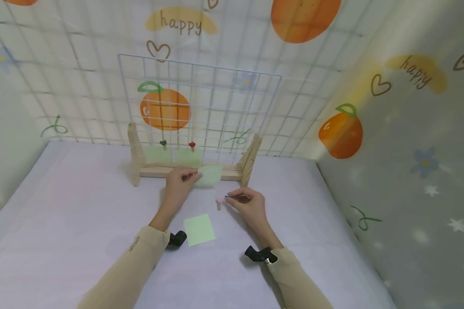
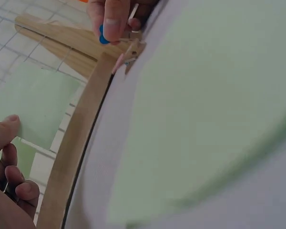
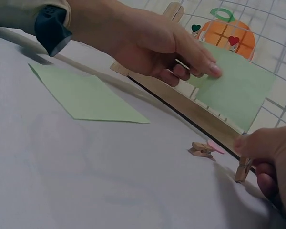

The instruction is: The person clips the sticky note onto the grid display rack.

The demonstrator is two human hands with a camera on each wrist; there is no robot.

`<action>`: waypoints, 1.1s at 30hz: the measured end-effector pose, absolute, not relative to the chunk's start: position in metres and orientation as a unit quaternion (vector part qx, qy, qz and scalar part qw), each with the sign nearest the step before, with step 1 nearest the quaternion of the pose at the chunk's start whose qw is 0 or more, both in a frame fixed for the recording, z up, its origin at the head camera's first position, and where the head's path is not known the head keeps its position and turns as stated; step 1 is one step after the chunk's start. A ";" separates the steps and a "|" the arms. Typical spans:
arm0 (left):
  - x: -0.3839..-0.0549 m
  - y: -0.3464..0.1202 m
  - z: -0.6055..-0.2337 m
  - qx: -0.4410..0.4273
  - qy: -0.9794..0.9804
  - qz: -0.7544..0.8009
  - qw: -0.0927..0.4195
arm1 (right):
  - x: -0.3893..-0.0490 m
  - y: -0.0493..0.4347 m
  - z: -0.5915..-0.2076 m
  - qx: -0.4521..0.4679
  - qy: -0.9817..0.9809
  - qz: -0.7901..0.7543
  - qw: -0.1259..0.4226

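My left hand point(image 1: 179, 185) pinches a pale green paper square point(image 1: 210, 176) by its left edge, holding it up before the lower part of the white wire grid. Just to the right, my right hand point(image 1: 252, 207) pinches a small wooden clothespin point(image 3: 243, 171); its blue decoration point(image 2: 104, 36) shows beside the fingertips in the left wrist view. A second clothespin with a pink decoration point(image 1: 218, 203) lies on the table between the hands. Closer to me, another green paper square point(image 1: 199, 230) lies flat on the table.
The wire grid point(image 1: 192, 78) stands in a wooden base point(image 1: 232, 175) with two side posts. Two green papers hang on it, held by a dark green heart clothespin point(image 1: 163, 143) and a red heart clothespin point(image 1: 192, 145). Behind and to the right hang patterned curtains point(image 1: 406, 180).
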State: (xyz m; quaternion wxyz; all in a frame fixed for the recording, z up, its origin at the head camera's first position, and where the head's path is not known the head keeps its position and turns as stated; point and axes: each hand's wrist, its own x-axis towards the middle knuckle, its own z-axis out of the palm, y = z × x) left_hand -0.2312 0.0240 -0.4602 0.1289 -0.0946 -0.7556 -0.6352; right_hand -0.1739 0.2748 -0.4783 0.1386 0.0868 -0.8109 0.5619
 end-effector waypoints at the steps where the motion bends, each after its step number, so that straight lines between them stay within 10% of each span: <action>1: -0.232 0.027 -0.458 -0.093 -0.756 -0.635 0.130 | -0.174 0.275 -0.478 0.088 -0.807 0.566 0.145; 33: -0.251 0.065 -0.433 -0.043 -0.767 -0.620 0.159 | -0.165 0.270 -0.469 0.098 -0.799 0.564 0.186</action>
